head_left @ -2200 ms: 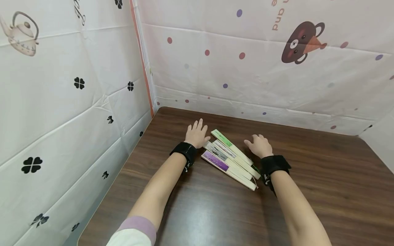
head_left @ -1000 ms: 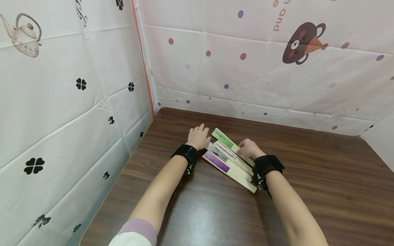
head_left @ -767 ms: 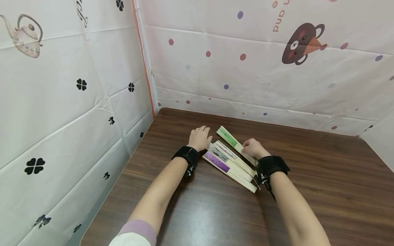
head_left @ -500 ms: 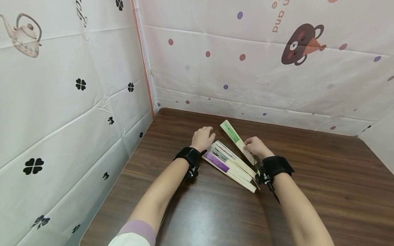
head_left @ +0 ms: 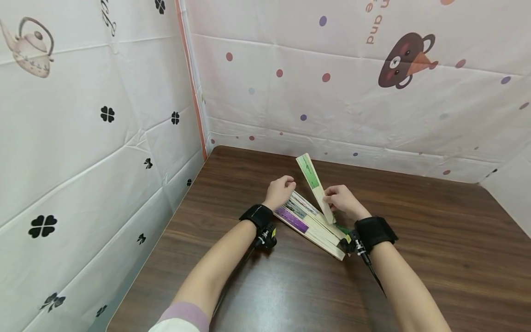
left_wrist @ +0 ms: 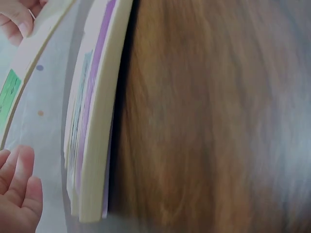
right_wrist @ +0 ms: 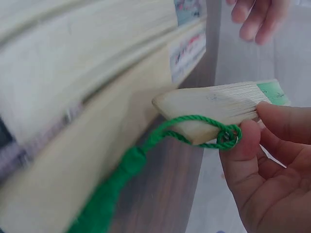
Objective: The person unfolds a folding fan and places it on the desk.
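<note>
My right hand [head_left: 343,199] pinches a folded hand fan with a green band [head_left: 315,186] near its lower part. The fan is lifted and tilted, its green end pointing up and away. In the right wrist view, a green cord and tassel [right_wrist: 132,162] hang from the fan's pivot end. My left hand [head_left: 280,192] hovers by the far left ends of the other fans, fingers loosely curled around nothing. Three more folded fans lie side by side below: one purple-banded [head_left: 292,218], one with a grey picture [head_left: 295,208], one with a whitish patterned band [head_left: 304,203].
The fans lie on a dark brown wooden table [head_left: 274,286]. Behind it hangs a white dotted cloth [head_left: 265,101], and a clover-patterned cloth [head_left: 83,152] covers the left side. Each wrist wears a black strap [head_left: 375,234] with a small camera and cable.
My right hand has reached in, taken the green-banded fan, drawn it away from the others and raised its far end. My left hand has moved slightly right, its spread fingers now curling loosely.
</note>
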Available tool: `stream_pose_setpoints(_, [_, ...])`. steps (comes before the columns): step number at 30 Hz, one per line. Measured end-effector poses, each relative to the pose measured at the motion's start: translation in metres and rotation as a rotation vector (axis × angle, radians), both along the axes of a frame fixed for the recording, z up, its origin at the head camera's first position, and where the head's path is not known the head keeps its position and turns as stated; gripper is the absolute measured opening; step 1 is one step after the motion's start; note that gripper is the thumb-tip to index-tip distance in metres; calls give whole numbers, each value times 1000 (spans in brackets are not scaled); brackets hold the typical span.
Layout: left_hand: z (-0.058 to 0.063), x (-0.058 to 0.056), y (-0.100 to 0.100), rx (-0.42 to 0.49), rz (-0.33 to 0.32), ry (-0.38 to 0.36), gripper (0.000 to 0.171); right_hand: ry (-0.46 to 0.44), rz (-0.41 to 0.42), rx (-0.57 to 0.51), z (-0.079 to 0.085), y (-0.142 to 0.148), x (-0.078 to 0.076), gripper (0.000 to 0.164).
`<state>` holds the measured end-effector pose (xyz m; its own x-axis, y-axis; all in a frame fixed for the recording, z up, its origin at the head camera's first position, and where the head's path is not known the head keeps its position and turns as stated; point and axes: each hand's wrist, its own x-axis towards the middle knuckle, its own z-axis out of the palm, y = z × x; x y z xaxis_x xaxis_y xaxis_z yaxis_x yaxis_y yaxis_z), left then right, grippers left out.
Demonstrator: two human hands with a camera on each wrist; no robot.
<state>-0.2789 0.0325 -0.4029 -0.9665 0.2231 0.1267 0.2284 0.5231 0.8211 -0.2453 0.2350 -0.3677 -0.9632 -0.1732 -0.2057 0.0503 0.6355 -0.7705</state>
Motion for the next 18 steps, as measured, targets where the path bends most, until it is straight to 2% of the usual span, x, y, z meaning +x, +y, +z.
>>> stream_pose_setpoints(5, [-2, 5, 3, 101, -41, -72, 34, -8, -27, -98, -4, -8, 6, 23])
stream_pose_setpoints(9, [-4, 8, 5, 163, -99, -130, 31, -5, -61, -148, -5, -14, 10, 23])
stream_pose_setpoints(12, [-9, 9, 6, 197, -153, -146, 29, -3, -69, -177, -4, -17, 13, 24])
stream_pose_setpoints(14, [-2, 15, 5, 226, -189, -170, 27, -1, -69, -201, -4, -18, 15, 25])
stream_pose_setpoints(18, [-4, 18, 7, 264, -220, -200, 26, 15, -78, -231, -6, -21, 17, 24])
